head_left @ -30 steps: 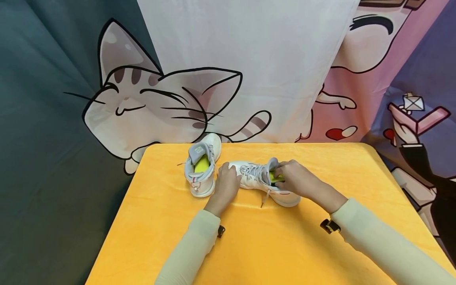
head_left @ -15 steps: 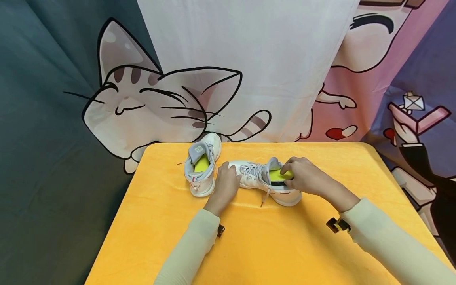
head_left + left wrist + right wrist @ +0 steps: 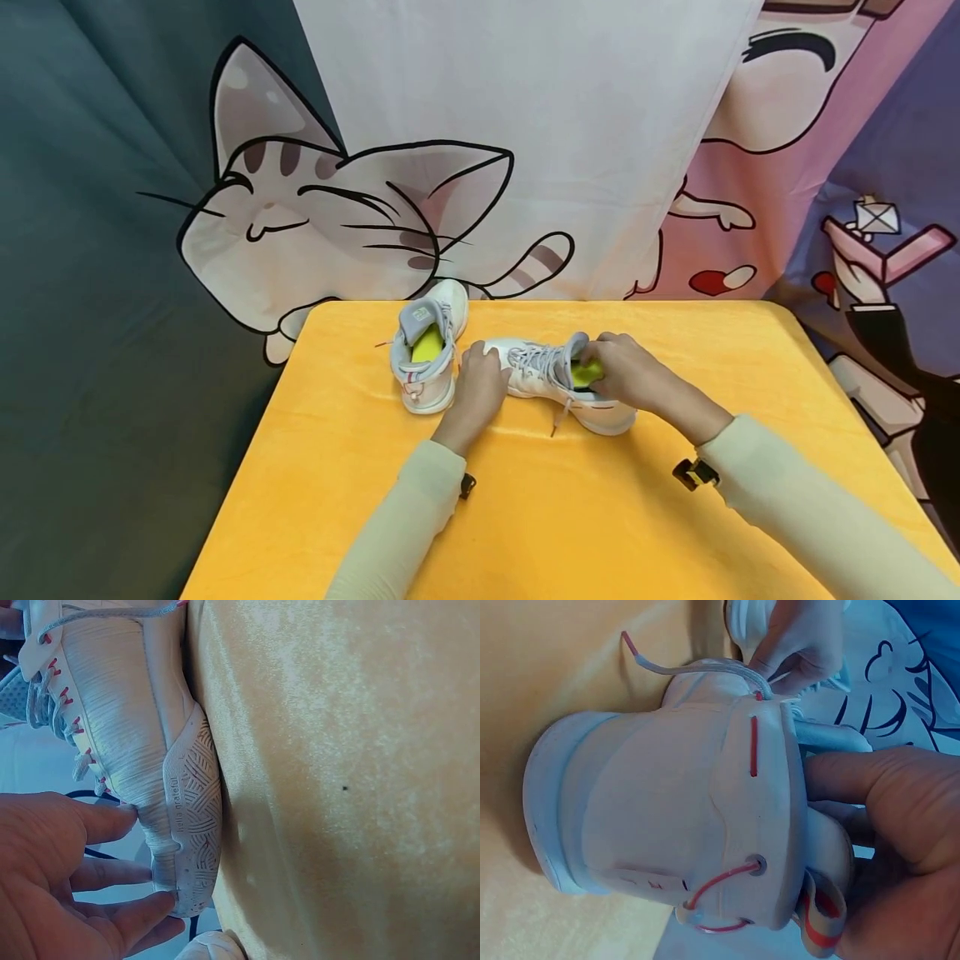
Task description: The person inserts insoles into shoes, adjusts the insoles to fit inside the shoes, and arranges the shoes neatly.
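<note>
A white sneaker (image 3: pixel 606 418) with grey laces lies on the yellow-covered table, toe to the left. My left hand (image 3: pixel 482 385) holds its toe; in the left wrist view, thumb and fingers (image 3: pixel 146 911) press on either side of the toe. The fingers of my right hand (image 3: pixel 628 372) reach into the ankle opening and pinch a yellow-green insole (image 3: pixel 587 374), which shows partly inside. In the right wrist view, that hand (image 3: pixel 911 832) goes in over the collar beside the heel loop (image 3: pixel 821 919); the shoe wall hides its fingertips and the insole.
A second white sneaker (image 3: pixel 427 392) stands left of my left hand, toe to the back, with a yellow-green insole (image 3: pixel 427 343) inside. Behind the table (image 3: pixel 570 517) hangs a cloth printed with a cartoon cat (image 3: pixel 262 250).
My right hand first drew back to the right, baring more of the insole, then moved left and down into the shoe again. My left hand and both shoes stay in place.
</note>
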Demonstrator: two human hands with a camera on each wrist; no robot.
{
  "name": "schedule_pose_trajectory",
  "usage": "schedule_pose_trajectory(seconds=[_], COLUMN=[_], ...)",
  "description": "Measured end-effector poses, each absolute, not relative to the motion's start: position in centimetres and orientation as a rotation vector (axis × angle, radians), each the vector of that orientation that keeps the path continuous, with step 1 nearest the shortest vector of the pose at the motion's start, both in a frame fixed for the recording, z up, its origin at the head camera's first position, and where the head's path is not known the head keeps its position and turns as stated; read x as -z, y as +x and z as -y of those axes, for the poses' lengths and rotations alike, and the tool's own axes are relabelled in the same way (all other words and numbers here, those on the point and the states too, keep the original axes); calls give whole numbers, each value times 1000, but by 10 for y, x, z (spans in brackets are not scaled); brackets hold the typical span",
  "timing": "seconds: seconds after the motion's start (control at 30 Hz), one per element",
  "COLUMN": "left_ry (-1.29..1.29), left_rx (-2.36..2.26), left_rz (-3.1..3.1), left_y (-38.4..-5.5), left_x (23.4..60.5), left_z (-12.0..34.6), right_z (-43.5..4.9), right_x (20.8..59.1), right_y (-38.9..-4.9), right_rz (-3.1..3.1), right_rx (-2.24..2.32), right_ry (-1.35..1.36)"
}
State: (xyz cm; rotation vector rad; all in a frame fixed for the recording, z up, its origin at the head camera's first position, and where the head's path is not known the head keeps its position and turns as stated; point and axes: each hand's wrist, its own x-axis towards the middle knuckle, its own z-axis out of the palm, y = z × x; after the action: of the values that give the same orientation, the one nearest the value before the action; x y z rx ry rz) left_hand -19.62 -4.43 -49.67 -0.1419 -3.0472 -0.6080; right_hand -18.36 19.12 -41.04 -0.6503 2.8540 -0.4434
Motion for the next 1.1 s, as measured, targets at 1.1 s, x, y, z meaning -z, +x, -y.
schedule_pose_trajectory(seconds=[1.1], left_ry=[-151], left_rx=[634], left_rz=[2993], left_y=[-193], left_x=[498], left_z=[45], right_z=[-219], right_x=[398], right_y=[-171], right_rz=[-2822], right_rx=[554], right_ry=[-811])
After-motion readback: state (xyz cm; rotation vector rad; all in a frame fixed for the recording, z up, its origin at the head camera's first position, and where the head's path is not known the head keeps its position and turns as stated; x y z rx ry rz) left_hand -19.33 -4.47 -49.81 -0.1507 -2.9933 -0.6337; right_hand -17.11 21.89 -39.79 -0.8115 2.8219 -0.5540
